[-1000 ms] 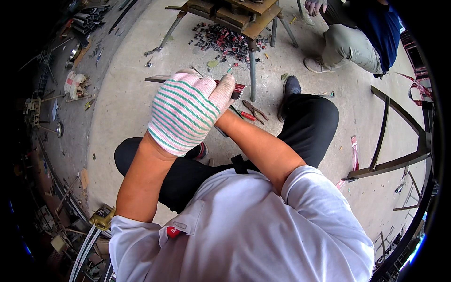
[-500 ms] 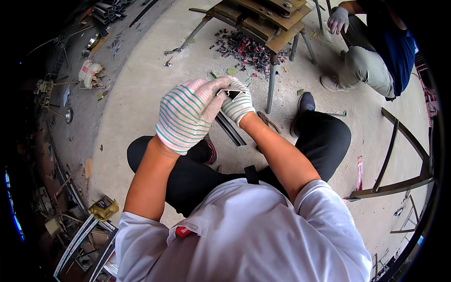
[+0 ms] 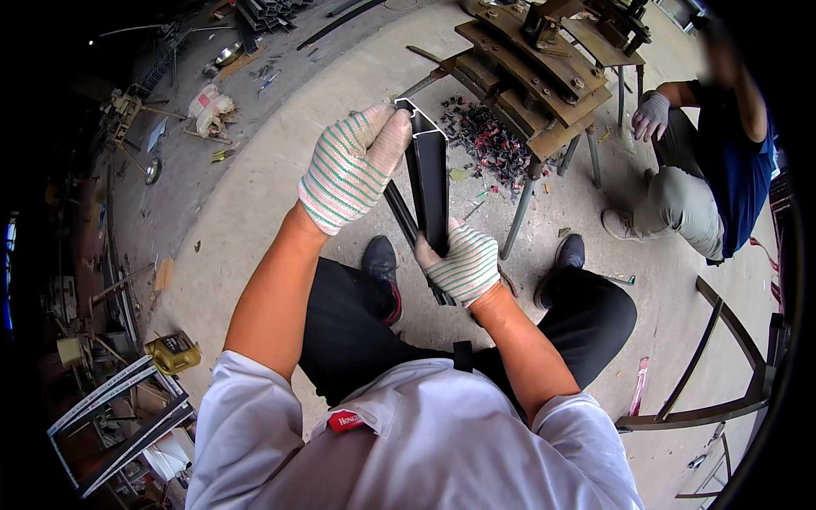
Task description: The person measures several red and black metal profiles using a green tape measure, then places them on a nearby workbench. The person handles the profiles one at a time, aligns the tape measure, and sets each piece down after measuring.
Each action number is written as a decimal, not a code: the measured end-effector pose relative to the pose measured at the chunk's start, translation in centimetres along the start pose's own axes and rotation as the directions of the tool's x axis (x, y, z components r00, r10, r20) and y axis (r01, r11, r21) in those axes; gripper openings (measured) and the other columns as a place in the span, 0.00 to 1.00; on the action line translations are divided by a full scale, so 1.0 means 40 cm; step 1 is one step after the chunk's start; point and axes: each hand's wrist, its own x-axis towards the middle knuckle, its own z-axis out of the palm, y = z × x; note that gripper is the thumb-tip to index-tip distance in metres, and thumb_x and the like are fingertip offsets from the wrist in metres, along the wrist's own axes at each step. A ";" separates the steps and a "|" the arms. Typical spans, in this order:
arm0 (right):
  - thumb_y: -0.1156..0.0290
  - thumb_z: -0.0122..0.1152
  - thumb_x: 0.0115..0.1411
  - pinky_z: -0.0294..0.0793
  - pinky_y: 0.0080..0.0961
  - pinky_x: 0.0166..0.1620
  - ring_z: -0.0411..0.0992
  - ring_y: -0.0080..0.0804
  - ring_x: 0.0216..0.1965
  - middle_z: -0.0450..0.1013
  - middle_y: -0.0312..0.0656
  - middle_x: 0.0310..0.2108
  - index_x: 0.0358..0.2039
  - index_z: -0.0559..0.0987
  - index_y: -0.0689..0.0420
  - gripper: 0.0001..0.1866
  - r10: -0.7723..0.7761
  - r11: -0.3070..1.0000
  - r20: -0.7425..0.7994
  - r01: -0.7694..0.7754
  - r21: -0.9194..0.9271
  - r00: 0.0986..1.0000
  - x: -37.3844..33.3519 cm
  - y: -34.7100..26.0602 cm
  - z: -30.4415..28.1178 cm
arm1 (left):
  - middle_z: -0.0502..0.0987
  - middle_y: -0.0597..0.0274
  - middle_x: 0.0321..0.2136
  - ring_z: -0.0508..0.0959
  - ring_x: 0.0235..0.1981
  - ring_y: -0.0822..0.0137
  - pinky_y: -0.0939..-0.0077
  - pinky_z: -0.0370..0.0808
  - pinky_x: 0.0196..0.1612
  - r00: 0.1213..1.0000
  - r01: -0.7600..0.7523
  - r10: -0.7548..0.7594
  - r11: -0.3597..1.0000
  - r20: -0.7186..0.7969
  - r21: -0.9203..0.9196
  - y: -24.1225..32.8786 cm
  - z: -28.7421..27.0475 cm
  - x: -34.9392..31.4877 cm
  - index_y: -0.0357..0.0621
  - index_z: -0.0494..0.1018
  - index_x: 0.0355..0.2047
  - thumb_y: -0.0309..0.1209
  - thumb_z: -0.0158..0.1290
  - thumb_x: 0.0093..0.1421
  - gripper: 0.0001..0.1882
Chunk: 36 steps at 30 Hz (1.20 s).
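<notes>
A black metal profile with a bright, bent cut end is held tilted up in front of me. My left hand, in a white glove with green stripes, pinches it close to that cut end. Lower down, my right hand, gloved alike, grips the profile's side with the thumb across it. Behind the held piece, a second dark strip runs along the floor between my feet. Beside my right hand a tool on the floor is mostly hidden.
A heavy steel bench on legs stands ahead, with black and red scraps beneath. A gloved co-worker crouches at right, near a curved metal frame. At left are a yellow canister and stacked frames.
The profile has gone from nearly end-on to showing its long side. My right hand has moved down along it, away from my left hand. The whole view has shifted.
</notes>
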 end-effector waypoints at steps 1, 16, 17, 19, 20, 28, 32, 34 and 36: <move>0.59 0.66 0.58 0.77 0.43 0.29 0.77 0.53 0.23 0.76 0.51 0.21 0.28 0.78 0.57 0.14 -0.014 0.999 -0.010 0.014 0.034 1.000 -0.003 -0.005 -0.005 | 0.70 0.70 0.21 0.67 0.24 0.77 0.78 0.67 0.30 1.000 0.024 -0.024 0.999 -0.005 -0.040 0.008 -0.002 0.005 0.40 0.76 0.33 0.38 0.48 0.76 0.17; 0.68 0.71 0.53 0.70 0.41 0.20 0.71 0.49 0.14 0.69 0.46 0.12 0.25 0.75 0.56 0.11 -0.198 0.979 -0.173 0.205 0.023 0.965 -0.005 -0.061 -0.068 | 0.70 0.73 0.21 0.67 0.24 0.80 0.80 0.68 0.29 0.997 0.066 -0.071 0.987 -0.030 -0.149 0.020 -0.014 0.044 0.39 0.79 0.37 0.39 0.49 0.76 0.17; 0.68 0.71 0.53 0.69 0.41 0.19 0.71 0.49 0.13 0.69 0.46 0.12 0.24 0.75 0.56 0.11 -0.200 0.977 -0.180 0.209 0.034 0.963 -0.005 -0.063 -0.068 | 0.70 0.73 0.21 0.67 0.24 0.80 0.80 0.68 0.29 0.997 0.056 -0.062 0.985 -0.034 -0.164 0.018 -0.013 0.043 0.39 0.79 0.37 0.39 0.49 0.76 0.17; 0.68 0.71 0.52 0.68 0.41 0.19 0.70 0.49 0.13 0.68 0.45 0.11 0.24 0.75 0.56 0.11 -0.200 0.975 -0.194 0.214 0.053 0.960 -0.003 -0.066 -0.069 | 0.70 0.73 0.21 0.68 0.24 0.80 0.80 0.68 0.29 0.998 0.033 -0.042 0.980 -0.041 -0.198 0.014 -0.010 0.042 0.39 0.79 0.36 0.39 0.49 0.76 0.17; 0.68 0.71 0.52 0.68 0.41 0.19 0.70 0.49 0.13 0.68 0.45 0.11 0.23 0.75 0.56 0.12 -0.202 0.975 -0.191 0.215 0.050 0.961 -0.002 -0.068 -0.070 | 0.71 0.73 0.21 0.68 0.24 0.79 0.80 0.69 0.29 0.998 0.037 -0.045 0.981 -0.041 -0.190 0.016 -0.012 0.041 0.39 0.79 0.37 0.39 0.48 0.76 0.17; 0.72 0.65 0.56 0.79 0.42 0.40 0.78 0.54 0.36 0.78 0.54 0.33 0.47 0.79 0.58 0.16 -0.126 0.954 -0.098 0.148 0.261 0.987 0.011 -0.005 -0.022 | 0.78 0.67 0.28 0.72 0.26 0.78 0.80 0.71 0.31 0.999 0.029 -0.020 0.930 0.028 -0.366 -0.007 -0.028 0.033 0.38 0.80 0.43 0.47 0.47 0.76 0.23; 0.74 0.65 0.56 0.77 0.44 0.46 0.76 0.56 0.41 0.76 0.56 0.40 0.51 0.77 0.59 0.21 -0.036 0.943 -0.107 0.069 0.325 0.994 0.038 0.077 0.020 | 0.85 0.61 0.40 0.78 0.32 0.76 0.81 0.74 0.34 0.999 -0.009 0.031 0.864 0.035 -0.503 -0.073 -0.057 0.021 0.38 0.80 0.48 0.51 0.48 0.74 0.26; 0.73 0.68 0.54 0.75 0.45 0.47 0.75 0.55 0.42 0.75 0.54 0.39 0.49 0.76 0.58 0.21 -0.106 0.977 -0.158 0.132 0.166 0.982 0.065 0.073 -0.001 | 0.84 0.60 0.43 0.79 0.36 0.75 0.79 0.75 0.38 0.998 0.055 -0.044 0.909 0.036 -0.414 -0.121 -0.119 -0.005 0.39 0.79 0.51 0.52 0.49 0.73 0.26; 0.70 0.71 0.50 0.73 0.45 0.47 0.73 0.54 0.41 0.73 0.51 0.36 0.48 0.76 0.58 0.23 -0.197 0.980 -0.196 0.196 -0.025 0.961 0.099 0.079 -0.017 | 0.82 0.58 0.48 0.79 0.41 0.73 0.76 0.77 0.45 0.993 0.091 -0.114 0.911 -0.033 -0.403 -0.162 -0.166 -0.021 0.38 0.77 0.54 0.51 0.51 0.73 0.27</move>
